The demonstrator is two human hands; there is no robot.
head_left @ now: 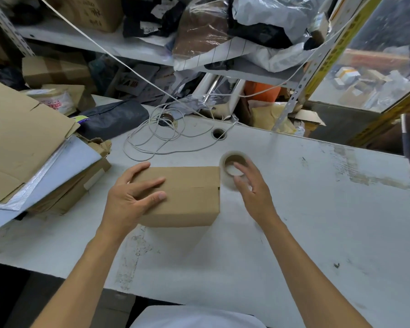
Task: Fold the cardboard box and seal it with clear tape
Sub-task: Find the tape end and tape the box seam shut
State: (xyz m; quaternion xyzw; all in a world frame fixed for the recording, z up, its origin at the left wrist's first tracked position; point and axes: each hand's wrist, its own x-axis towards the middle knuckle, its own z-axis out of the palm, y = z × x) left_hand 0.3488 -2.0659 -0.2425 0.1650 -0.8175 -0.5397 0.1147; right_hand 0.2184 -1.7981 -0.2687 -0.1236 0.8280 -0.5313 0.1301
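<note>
Your left hand (137,192) lies flat on the cardboard box (182,197), fingers spread and nearly straight across its top, the thumb reaching over the far left edge; it presses rather than grips. Your right hand (251,185) hovers over the roll of clear tape (232,166), fingers loosely spread and relaxed. Whether the fingertips actually touch the roll cannot be told, because the hand covers its near side.

You have the box folded shut, with the seam between its top flaps running left to right and no tape visible on it. It sits on the bench (317,209) about midway between the near and far edges, left of centre. The tape roll stands just beside the box's far right corner, its brown core facing up; the roll's clear outer layer blends into the pale bench top, so its outline is hard to make out.

Toward the far edge of the bench lies a loose tangle of white cord (166,136), next to a round cable hole (219,133). At the left edge a stack of flattened cardboard (21,138) and white sheets runs out of view. Beyond the far edge, the shelves (128,48) hold bags and boxes too jumbled to sort out. Your forearms are cut off at the bottom.
</note>
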